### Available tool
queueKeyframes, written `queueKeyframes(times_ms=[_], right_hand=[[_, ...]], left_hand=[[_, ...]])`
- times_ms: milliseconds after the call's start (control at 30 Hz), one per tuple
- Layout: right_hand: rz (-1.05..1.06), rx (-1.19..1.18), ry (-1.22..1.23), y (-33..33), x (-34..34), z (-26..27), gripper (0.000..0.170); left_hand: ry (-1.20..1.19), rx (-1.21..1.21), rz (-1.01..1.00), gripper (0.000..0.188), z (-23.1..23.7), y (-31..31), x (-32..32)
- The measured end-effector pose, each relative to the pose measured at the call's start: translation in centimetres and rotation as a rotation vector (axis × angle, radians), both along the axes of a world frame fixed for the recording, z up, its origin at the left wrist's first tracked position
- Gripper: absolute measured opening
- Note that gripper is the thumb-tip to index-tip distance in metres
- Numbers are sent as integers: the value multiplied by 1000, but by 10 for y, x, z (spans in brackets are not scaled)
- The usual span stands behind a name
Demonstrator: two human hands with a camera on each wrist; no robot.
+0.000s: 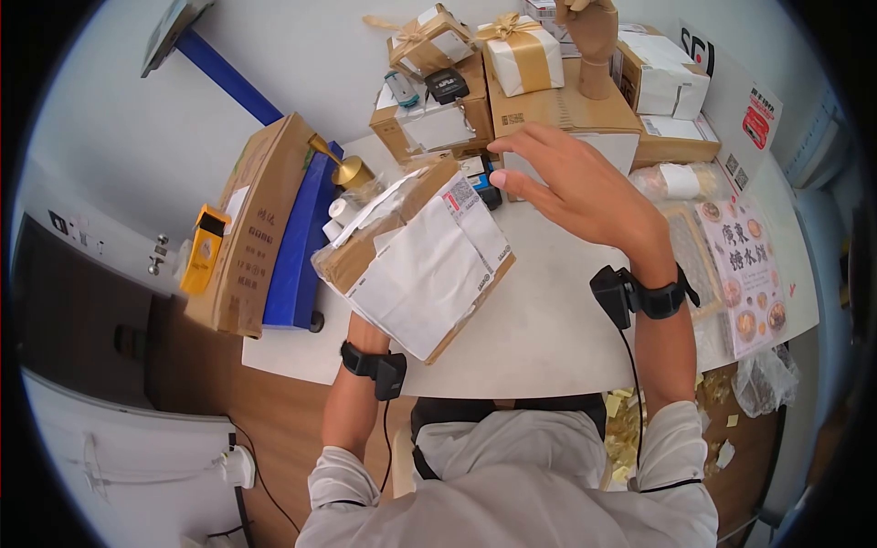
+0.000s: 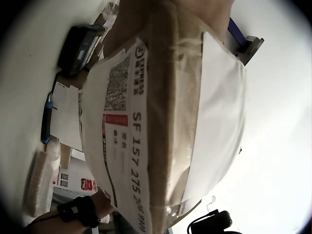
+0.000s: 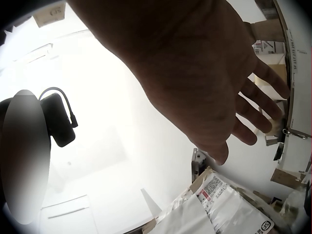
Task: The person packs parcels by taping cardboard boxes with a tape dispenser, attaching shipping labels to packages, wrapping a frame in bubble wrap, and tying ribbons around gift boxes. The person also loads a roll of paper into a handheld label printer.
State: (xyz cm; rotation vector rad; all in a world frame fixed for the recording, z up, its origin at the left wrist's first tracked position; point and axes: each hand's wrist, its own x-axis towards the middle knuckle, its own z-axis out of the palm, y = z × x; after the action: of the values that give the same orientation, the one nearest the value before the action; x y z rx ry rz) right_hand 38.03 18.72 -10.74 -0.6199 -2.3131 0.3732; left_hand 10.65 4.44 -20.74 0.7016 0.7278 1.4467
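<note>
A cardboard parcel (image 1: 434,265) with white paper and a shipping label on its face is tilted over the left part of the table. My left hand (image 2: 127,24) holds it from underneath; the parcel hides the fingers, and only the wrist shows below it in the head view. In the left wrist view the parcel's taped edge (image 2: 170,122) fills the middle. Raised above the table, right of the parcel, my right hand (image 1: 575,187) holds nothing, its fingers extended. The right wrist view shows those fingers (image 3: 261,102) spread apart, with the parcel's labelled face below.
Boxes (image 1: 566,110) and a gold-ribboned white gift box (image 1: 525,59) stand at the table's back, beside a wooden hand model (image 1: 592,46). A blue stand (image 1: 297,247) and a tall carton (image 1: 247,228) flank the left. A printed sheet (image 1: 742,274) lies right.
</note>
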Motion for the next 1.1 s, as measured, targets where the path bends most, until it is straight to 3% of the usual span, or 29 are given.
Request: queueKeyframes(times_ms=[100,200,267,300,367,500,567,600,667,1000,1067,1100], right_hand=[[13,10,-22,2,-2,-2,50],[93,-80,-37,-2,-4,1,59],[198,-235,-51,-6,-5,2,68],[198,-235,-53,-10,-5,6,68],[174,-358,-204,-16,-9,15,74],[123,-362,-331,-17,-13,19,75],[184,-241,-73,-16,-13,9,70],[185,-240,-75,-15,-14,8,70],[251,-194,3,-15,-15,7,64],[275,-301,-228,-17,-6,25,65],[322,-266,-200,-15,-5,22,68],[323,-266,-202,-15,-6,21,68]], left_hand=[[10,-18,4,69,4,-1,7],[-204,5,-7,53,8,-3,13],[190,96,53,53,-2,-2,11],[188,96,54,53,-5,-3,12],[494,194,41,53,-11,-5,14],[281,122,-15,53,-25,-8,10],[652,44,-16,51,-21,-10,12],[651,44,-14,51,-25,-11,10],[-37,-43,-102,48,-36,-13,6],[111,-116,15,45,-15,-10,27],[97,-105,-68,71,-24,-10,18],[95,-105,-67,71,-27,-10,15]])
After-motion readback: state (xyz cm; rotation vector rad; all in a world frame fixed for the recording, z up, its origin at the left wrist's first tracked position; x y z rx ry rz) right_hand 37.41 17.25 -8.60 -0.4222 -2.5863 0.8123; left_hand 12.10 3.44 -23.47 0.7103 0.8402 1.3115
